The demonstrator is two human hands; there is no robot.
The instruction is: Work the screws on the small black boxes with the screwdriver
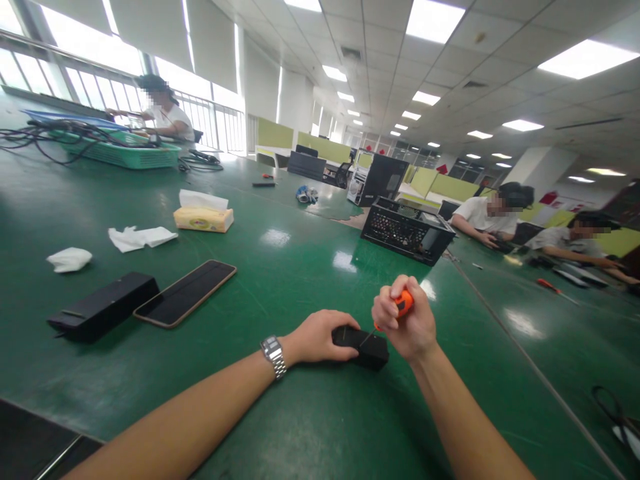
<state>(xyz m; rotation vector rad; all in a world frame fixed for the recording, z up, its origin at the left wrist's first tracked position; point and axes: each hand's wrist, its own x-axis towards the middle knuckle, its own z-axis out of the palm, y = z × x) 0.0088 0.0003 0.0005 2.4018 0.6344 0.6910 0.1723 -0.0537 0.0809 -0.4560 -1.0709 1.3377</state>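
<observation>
A small black box-shaped part (373, 350) lies on the green table (310, 407) in front of me. My left hand (323, 337), with a metal watch on its wrist, is wrapped round the part's left end. In my right hand (406, 320) is an orange-and-black screwdriver (404, 303), gripped by its handle in a closed fist. Its thin shaft slants down and left, and the tip meets the top of the black part near my left fingers. Whether the tip sits in a screw is too small to tell.
A phone (187, 293) and a larger black part (107, 303) lie at left, with a tissue pack (204, 217) behind them. A black computer case (407, 230) stands ahead. Further off are a green basket (133, 152) and several seated people. Another screwdriver (550, 287) lies right.
</observation>
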